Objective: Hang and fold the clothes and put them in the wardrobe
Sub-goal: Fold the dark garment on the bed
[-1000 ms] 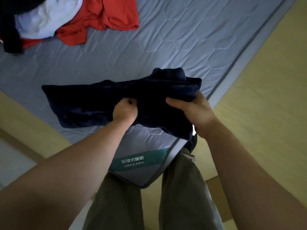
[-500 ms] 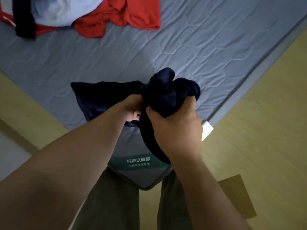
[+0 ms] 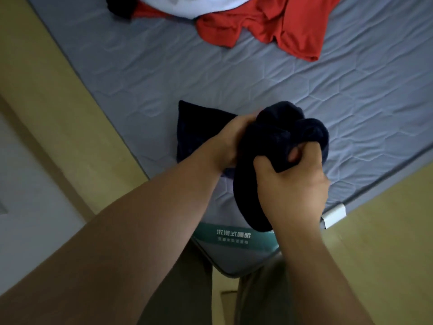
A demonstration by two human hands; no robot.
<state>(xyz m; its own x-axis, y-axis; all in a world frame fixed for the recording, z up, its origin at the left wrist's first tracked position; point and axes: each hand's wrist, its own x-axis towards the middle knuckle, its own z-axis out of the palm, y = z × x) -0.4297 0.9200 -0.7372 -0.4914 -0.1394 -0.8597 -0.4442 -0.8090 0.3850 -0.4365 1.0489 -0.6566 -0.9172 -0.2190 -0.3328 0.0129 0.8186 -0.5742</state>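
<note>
Navy garment [image 3: 276, 146]: soft matt cloth; mattress [image 3: 234, 73]: quilted grey fabric.

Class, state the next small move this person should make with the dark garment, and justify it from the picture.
Probably the left hand should pull the flat end up into the bundle: the right hand grips the navy garment bunched, while one end lies on the mattress.

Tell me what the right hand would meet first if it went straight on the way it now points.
The right hand grips the bunched navy garment; beyond that, probably bare mattress, then the red garment, though depth is unclear.
</note>
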